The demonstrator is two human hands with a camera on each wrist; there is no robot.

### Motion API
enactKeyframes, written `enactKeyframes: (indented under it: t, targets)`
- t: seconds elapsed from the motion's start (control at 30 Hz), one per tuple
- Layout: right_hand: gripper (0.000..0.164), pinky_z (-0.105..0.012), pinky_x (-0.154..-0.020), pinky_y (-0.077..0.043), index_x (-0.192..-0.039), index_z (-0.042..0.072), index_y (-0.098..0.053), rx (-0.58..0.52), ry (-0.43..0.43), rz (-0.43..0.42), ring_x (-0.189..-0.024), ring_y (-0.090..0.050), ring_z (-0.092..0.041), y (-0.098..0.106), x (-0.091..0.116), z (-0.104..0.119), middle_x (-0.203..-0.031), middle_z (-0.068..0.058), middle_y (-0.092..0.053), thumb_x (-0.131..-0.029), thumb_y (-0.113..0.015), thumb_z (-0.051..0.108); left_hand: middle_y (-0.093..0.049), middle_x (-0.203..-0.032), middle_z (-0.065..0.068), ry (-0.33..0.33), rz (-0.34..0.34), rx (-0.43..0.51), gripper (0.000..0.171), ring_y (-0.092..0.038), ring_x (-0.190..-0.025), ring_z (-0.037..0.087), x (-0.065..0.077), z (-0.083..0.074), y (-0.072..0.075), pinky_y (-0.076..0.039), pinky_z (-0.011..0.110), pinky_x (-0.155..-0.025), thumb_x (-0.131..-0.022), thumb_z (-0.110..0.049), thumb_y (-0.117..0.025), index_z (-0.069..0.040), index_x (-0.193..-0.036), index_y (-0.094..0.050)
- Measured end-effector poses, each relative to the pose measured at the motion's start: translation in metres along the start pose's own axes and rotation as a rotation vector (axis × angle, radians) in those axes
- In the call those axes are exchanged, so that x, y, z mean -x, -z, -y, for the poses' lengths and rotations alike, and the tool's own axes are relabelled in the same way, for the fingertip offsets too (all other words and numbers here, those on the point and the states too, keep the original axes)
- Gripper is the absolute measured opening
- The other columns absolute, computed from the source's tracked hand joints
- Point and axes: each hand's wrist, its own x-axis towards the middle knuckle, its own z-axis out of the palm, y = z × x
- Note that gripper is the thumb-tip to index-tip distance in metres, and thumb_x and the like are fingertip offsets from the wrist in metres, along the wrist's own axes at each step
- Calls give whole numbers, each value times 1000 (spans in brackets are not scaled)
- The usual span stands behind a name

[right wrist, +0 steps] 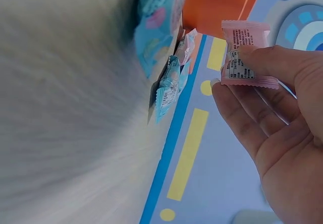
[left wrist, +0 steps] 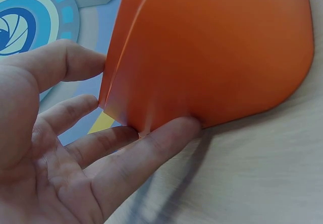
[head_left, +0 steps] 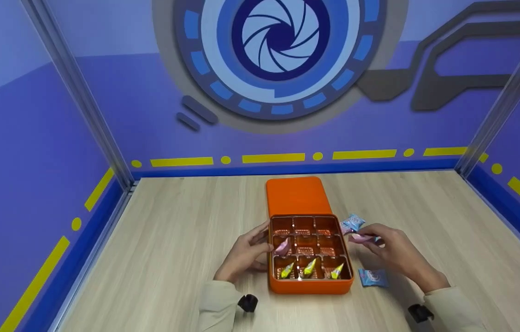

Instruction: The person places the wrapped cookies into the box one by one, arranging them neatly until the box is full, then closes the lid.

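Note:
An orange box [head_left: 310,287] with a clear divided insert stands on the table. Three yellow-wrapped candies [head_left: 310,268] sit in its front row, one per compartment. In the left compartment of the middle row is a pink-wrapped candy [head_left: 282,247]. My left hand [head_left: 247,251] touches the box's left side, its fingers mostly straight against the wall in the left wrist view. Just off the right side, my right hand [head_left: 396,249] pinches another pink-wrapped candy [right wrist: 246,52] between thumb and fingers; printed text faces the right wrist camera.
Behind the box lies an orange lid [head_left: 298,196]. A blue-wrapped candy [head_left: 354,222] lies near the box's back right corner, with a pink wrapper partly hidden beside it. Another blue packet [head_left: 373,277] rests nearer me, on the right. Blue-purple panels [head_left: 149,138] enclose the table.

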Motion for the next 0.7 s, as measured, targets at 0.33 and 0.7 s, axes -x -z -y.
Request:
enactKeyframes:
  t: [0.33,0.7]
  targets:
    - [33,-33,-76,-64,-110,12,-76,1,10,-41,-91,-72,-15,1,-2,2,-105,4,-75,-85,-83,-9,-47,-161,21,3,-4,-7,73,-64,-125,33,1,-1,0,-66,48,-69,-98,-8,-68,-19,-165,-42]
    - [36,-30,-74,-64,-111,10,-75,-37,48,-56,-90,-71,-15,2,-6,7,-106,2,-75,-84,-82,-12,-49,-159,19,-6,-2,-6,73,-61,-130,36,1,-1,0,-65,50,-73,-98,-8,-68,-19,-165,-42]
